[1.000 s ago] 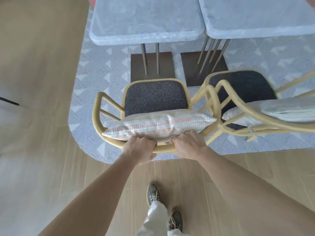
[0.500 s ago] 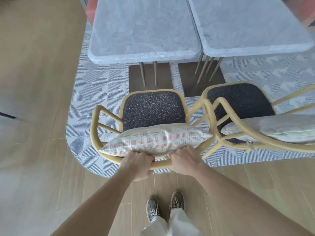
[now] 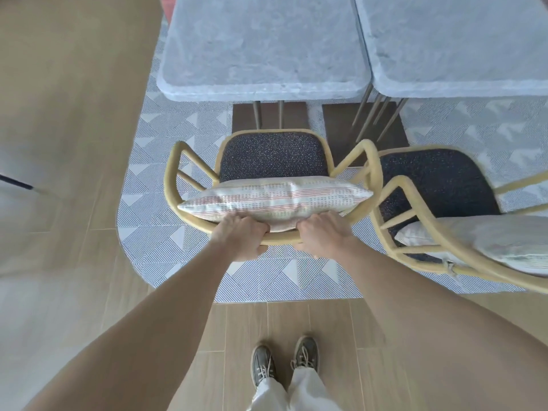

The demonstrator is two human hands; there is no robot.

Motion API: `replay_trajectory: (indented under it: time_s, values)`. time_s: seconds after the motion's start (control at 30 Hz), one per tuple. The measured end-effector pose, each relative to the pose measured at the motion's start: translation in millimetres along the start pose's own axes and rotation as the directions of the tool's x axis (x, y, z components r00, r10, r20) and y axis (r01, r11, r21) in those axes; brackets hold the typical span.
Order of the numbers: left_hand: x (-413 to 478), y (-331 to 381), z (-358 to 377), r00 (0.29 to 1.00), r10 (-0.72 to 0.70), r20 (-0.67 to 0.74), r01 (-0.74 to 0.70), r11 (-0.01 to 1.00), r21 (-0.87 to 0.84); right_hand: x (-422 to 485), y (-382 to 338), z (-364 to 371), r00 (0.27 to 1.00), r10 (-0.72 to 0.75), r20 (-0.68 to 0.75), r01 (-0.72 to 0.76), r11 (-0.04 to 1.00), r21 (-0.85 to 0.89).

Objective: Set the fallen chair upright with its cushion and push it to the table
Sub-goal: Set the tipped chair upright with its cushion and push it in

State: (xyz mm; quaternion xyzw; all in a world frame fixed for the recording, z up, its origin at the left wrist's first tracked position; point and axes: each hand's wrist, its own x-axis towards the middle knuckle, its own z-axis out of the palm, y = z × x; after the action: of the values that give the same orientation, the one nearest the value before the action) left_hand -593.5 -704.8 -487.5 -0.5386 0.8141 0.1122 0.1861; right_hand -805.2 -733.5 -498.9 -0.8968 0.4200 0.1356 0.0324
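I see the chair (image 3: pixel 272 155) standing upright at twelve o'clock, straight ahead of the wearer's grey laced shoes (image 3: pixel 262 366). Its dark speckled seat faces the pale grey stone surface (image 3: pixel 261 48). The seat's front edge is near the surface's near edge. A strip of the brown base plate (image 3: pixel 243 117) shows between them.

The left hand (image 3: pixel 240 238) is clenched round the chair's curved yellow back rail, knuckles up. The right hand (image 3: pixel 323 234) grasps the same rail just beside it, with a short bare stretch of rail between the two. Both sets of fingers press against the lower edge of the cushion (image 3: pixel 275 197).

The cushion stands on its long edge at the back of the seat and leans on the rail. It spans from armrest to armrest, and its right corner reaches the right armrest. Its cream cover carries thin red stripes and rows of small dark dashes, too fine for me to read as lettering.

A second chair (image 3: pixel 439 179) with its own pale cushion (image 3: pixel 489 241) sits at three o'clock. I cannot tell whether the two frames touch. A second surface (image 3: pixel 459 40) stands against the first at one o'clock. Both chairs rest on a blue-and-white patterned rug (image 3: pixel 166 137).
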Motion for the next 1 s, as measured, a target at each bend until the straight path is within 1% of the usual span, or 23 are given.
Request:
replay_trajectory:
  time_s: [0.17,0.3,0.4,0.5,0.6,0.7,0.9,1.0]
  values:
    - [22,-15,-7,0.999,-0.037,-0.033,0.036,0.999,-0.026,22,14,-6,0.999,-0.021,-0.034,0.021,1.0,-0.008]
    - [36,-25,-15,0.996,-0.061,-0.058,0.056,0.995,-0.087,37,30,-17,0.997,-0.036,-0.065,0.036,0.999,-0.005]
    - [39,-26,-15,0.998,-0.037,-0.049,0.033,0.996,-0.079,36,34,-19,0.998,-0.064,-0.025,0.064,0.998,-0.011]
    - [38,-27,-14,0.997,-0.071,-0.019,0.069,0.994,-0.09,32,29,-20,1.0,-0.019,-0.008,0.019,0.999,0.028]
    - [41,-26,-14,0.998,-0.056,0.026,0.058,0.993,-0.098,36,27,-23,0.999,0.002,0.049,-0.004,0.999,0.04]
    - [41,-22,-12,0.998,-0.061,0.0,0.061,0.994,-0.092,38,26,-22,0.996,0.035,0.078,-0.04,0.997,0.062]
    - [3,3,-2,0.999,-0.031,0.02,0.033,0.994,-0.105,0,3,-11,0.994,0.051,0.101,-0.06,0.994,0.088]
    - [-26,22,6,0.997,-0.04,0.059,0.046,0.993,-0.107,-28,-17,-7,0.99,0.049,0.135,-0.066,0.991,0.12]
